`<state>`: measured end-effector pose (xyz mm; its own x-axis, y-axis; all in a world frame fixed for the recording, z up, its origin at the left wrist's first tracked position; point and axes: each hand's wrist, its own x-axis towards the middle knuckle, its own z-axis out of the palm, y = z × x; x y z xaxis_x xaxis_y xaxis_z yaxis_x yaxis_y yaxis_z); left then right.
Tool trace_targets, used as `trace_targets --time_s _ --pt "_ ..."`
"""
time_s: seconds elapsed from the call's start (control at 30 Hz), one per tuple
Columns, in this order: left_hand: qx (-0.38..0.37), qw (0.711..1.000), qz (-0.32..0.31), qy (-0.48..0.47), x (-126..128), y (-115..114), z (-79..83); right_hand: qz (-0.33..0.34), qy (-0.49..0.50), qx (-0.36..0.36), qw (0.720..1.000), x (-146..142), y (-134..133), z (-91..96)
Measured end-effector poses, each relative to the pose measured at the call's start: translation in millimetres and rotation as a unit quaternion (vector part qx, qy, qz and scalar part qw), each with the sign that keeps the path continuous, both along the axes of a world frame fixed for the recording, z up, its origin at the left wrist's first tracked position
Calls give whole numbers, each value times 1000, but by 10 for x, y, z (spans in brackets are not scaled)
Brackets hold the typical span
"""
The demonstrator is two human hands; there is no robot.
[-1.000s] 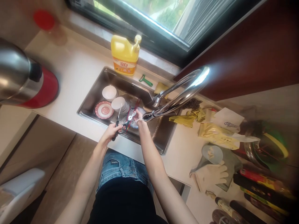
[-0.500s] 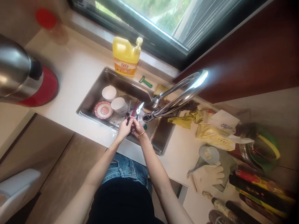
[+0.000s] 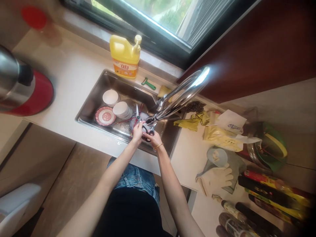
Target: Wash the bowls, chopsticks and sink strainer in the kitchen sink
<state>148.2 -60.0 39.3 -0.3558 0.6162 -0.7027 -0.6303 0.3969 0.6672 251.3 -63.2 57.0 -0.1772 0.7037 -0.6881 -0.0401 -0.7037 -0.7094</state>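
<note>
Both my hands meet over the steel sink (image 3: 98, 90), under the spout of the chrome faucet (image 3: 180, 93). My left hand (image 3: 137, 131) is closed around a pair of kitchen scissors (image 3: 137, 113) whose blade points up and away. My right hand (image 3: 153, 135) is closed on the scissors' dark handles, a gold bangle on its wrist. In the sink's left half lie a red-patterned plate (image 3: 105, 116), a white bowl (image 3: 110, 97) and a stack of white dishes (image 3: 121, 109).
A yellow detergent jug (image 3: 124, 56) stands behind the sink beside a green scraper (image 3: 148, 84). A steel and red kettle (image 3: 22, 89) is at far left. On the right counter lie yellow gloves (image 3: 191, 123), paper bags, a pale glove (image 3: 217, 181), bottles (image 3: 266, 197) and a green-rimmed bowl (image 3: 270, 148).
The scissors went from lying flat across the sink, held at both ends, to blade-up under the faucet; both hands drew together and shifted right. The camera also drifted.
</note>
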Motion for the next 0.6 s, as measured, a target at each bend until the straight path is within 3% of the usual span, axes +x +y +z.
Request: trace_targets --time_s 0.1,0.2,0.3,0.43,0.6 --pt "-8 999 18 -51 67 28 -7 -9 -41 21 999 40 -76 -5" --pt "31 996 42 -76 43 53 -28 -1 -56 14 998 126 -126 33" --pt "69 994 13 -85 -17 85 -47 -5 -49 5 999 239 -151 111" --pt "36 994 -33 -96 -71 149 -44 4 -32 3 999 371 -181 198" --pt "6 997 -18 -80 -86 279 -105 22 -21 -4 1000 470 -232 204"
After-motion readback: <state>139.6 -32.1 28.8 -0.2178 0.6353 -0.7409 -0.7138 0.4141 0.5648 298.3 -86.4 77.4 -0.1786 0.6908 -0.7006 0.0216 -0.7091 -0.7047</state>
